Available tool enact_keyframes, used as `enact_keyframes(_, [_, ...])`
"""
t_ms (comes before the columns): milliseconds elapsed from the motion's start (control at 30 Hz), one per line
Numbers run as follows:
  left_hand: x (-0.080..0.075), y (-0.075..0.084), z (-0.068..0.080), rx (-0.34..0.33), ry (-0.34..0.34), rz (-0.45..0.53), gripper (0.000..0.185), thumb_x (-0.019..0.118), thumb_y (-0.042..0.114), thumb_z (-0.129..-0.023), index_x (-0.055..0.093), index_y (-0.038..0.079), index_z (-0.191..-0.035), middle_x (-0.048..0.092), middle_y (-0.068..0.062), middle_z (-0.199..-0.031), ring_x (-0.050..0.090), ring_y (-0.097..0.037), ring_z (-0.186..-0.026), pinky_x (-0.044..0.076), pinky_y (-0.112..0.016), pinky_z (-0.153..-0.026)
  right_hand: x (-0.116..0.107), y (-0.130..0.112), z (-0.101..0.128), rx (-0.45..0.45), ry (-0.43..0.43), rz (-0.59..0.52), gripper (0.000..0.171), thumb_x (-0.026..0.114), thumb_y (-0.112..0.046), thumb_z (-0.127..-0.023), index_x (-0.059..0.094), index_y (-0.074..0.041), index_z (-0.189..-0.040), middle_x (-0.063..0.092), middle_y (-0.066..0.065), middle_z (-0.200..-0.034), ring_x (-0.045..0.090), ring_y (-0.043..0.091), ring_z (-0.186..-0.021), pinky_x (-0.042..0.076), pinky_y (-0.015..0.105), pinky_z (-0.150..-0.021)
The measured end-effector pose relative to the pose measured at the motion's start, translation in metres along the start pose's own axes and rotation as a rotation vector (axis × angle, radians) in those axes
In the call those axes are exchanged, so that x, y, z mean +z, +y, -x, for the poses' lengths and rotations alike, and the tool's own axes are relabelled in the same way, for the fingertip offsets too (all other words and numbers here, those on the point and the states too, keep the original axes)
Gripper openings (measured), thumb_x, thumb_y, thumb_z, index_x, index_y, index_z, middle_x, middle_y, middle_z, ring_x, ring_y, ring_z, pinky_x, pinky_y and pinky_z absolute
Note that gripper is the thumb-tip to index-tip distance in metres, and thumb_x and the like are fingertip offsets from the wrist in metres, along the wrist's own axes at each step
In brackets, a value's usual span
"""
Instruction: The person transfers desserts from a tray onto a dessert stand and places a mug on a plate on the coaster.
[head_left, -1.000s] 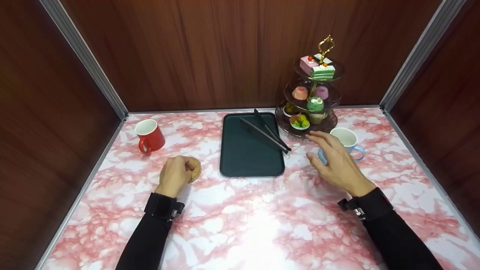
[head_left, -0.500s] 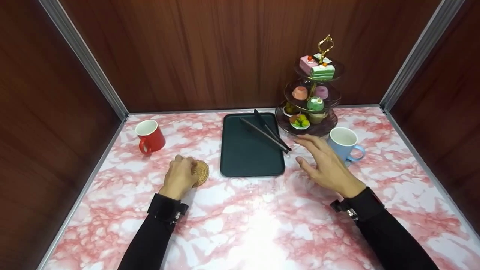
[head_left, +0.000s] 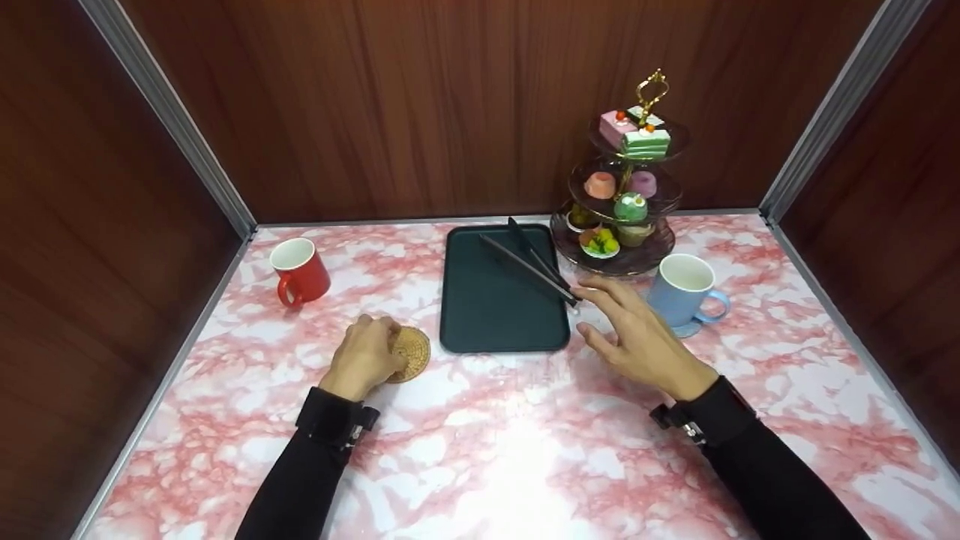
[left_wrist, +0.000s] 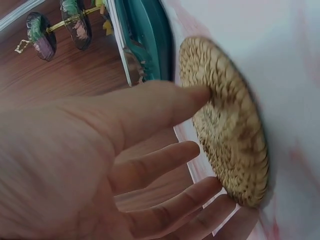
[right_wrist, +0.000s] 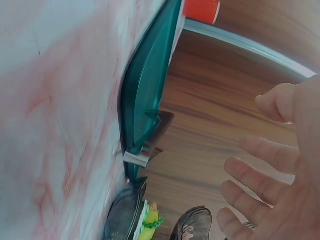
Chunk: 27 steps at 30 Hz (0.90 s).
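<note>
A round woven coaster (head_left: 410,354) (left_wrist: 225,125) lies flat on the pink marble table (head_left: 487,442), just left of the dark green tray (head_left: 499,300). My left hand (head_left: 366,355) (left_wrist: 125,150) rests on it, fingertips pressing its top and edge. Black tongs (head_left: 534,266) lie slanted across the tray's right side, their handle end poking over the rim. My right hand (head_left: 634,330) (right_wrist: 270,165) hovers open, fingers spread, its fingertips close to that handle end, holding nothing. A light blue mug (head_left: 682,292) stands right of that hand.
A red mug (head_left: 300,271) stands at the back left. A three-tier stand (head_left: 626,191) with small cakes sits at the back right, behind the blue mug. Wooden walls close the table on three sides. The near half of the table shows only marble.
My left hand has slid the coaster to the right, nearer the tray. My right hand has moved left, away from the blue mug and toward the tongs' handle.
</note>
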<state>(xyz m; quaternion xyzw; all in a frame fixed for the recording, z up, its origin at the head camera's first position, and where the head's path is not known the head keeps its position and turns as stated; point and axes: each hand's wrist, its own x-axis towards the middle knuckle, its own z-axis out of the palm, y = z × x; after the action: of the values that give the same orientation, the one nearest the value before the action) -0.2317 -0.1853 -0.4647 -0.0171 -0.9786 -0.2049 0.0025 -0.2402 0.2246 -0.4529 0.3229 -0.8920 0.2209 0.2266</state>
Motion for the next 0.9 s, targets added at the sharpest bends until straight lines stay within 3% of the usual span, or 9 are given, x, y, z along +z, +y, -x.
enact_keyframes(500, [0.004, 0.022, 0.010, 0.012, -0.110, -0.030, 0.065, 0.084, 0.035, -0.058, 0.062, 0.015, -0.115, 0.050, -0.006, -0.099, 0.052, -0.022, -0.087, 0.046, -0.036, -0.073, 0.009, -0.017, -0.003, -0.043, -0.036, -0.013, 0.056, 0.062, -0.038, -0.085, 0.045, -0.024, -0.136, 0.039, -0.005, -0.142, 0.039, 0.014, -0.130, 0.036, 0.037, -0.104])
enact_keyframes(767, [0.008, 0.033, 0.017, -0.005, -0.137, -0.035, 0.065, 0.086, 0.039, -0.055, 0.062, 0.019, -0.111, 0.049, -0.003, -0.098, 0.051, -0.021, -0.088, 0.044, -0.035, -0.071, 0.017, -0.030, -0.004, -0.058, -0.101, 0.011, 0.058, 0.058, -0.041, -0.086, 0.036, -0.034, -0.140, 0.032, -0.011, -0.146, 0.035, 0.011, -0.132, 0.036, 0.035, -0.105])
enact_keyframes(900, [0.010, 0.038, 0.019, -0.002, -0.145, -0.035, 0.065, 0.086, 0.042, -0.054, 0.061, 0.020, -0.110, 0.049, -0.002, -0.097, 0.051, -0.021, -0.088, 0.045, -0.035, -0.070, 0.020, -0.036, -0.005, -0.084, -0.125, 0.020, 0.058, 0.056, -0.042, -0.087, 0.034, -0.036, -0.140, 0.033, -0.010, -0.145, 0.040, 0.007, -0.125, 0.041, 0.032, -0.099])
